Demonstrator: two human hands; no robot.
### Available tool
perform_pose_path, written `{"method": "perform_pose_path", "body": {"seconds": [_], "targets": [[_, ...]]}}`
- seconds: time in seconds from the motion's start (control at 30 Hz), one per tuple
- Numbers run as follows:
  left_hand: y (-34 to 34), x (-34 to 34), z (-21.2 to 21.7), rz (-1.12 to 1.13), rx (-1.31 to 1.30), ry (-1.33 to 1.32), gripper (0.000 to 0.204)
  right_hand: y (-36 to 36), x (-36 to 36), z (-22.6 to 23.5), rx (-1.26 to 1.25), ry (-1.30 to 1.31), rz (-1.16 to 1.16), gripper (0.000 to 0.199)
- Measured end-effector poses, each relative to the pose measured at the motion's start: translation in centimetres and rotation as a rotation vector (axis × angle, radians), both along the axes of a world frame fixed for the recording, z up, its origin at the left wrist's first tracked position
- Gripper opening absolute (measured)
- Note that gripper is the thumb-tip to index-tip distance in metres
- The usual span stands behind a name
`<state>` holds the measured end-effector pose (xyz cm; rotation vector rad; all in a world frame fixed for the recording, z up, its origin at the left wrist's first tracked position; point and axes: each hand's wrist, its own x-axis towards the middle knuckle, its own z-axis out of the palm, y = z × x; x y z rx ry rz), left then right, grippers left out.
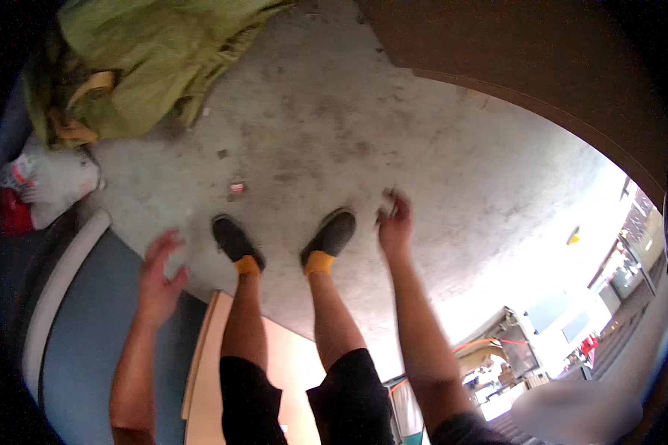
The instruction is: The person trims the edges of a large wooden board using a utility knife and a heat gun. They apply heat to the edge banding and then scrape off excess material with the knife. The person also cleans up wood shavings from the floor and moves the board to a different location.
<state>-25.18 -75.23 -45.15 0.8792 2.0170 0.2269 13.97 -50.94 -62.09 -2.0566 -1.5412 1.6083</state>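
My left hand [160, 277] hangs over the floor at the left, its fingers curved and apart, with nothing in it that I can see. My right hand [395, 226] is held out to the right of my feet, fingers bent in. Small dark bits show at its fingertips; blur hides what they are. Between my hands stand my feet in dark shoes [331, 233] and yellow socks [320, 262]. Both hands are apart from the things around them.
A crumpled green cloth [156, 59] lies at the far left beside a white and red plastic bag [63, 178]. A blue-grey panel with a pale edge [104, 311] is at left. A brown board [512, 44] spans the far right. A small red-and-white scrap [237, 188] lies on the stained floor [312, 133].
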Motion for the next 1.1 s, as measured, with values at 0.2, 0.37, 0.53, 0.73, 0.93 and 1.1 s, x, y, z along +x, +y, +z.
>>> {"method": "perform_pose_path", "body": {"seconds": [0.2,0.37,0.53,0.73,0.93,1.1], "targets": [[-17.1,7.0,-7.1,0.624,-0.287,-0.449,0.031,28.1,4.0,-6.6,0.151,-0.182,-0.025,0.065],[-25.1,9.5,-10.9,0.718,-0.481,-0.497,0.035,33.9,0.0,-8.6,0.041,-0.287,0.089,0.053],[-23.0,14.2,-9.0,1.065,-0.479,-0.56,0.029,23.7,4.0,-13.5,0.203,-0.105,-0.015,0.051],[-22.6,18.2,7.3,0.896,-0.484,-0.659,0.035,-9.5,-7.6,3.1,-0.314,-0.015,0.154,0.053],[-26.7,20.1,16.3,1.107,-0.446,-0.648,0.034,-18.1,-25.5,25.4,-0.294,0.386,0.319,0.065],[-26.1,16.5,19.4,0.934,-0.443,-0.552,0.035,-10.6,-38.1,35.8,0.015,0.515,0.57,0.069]]}}
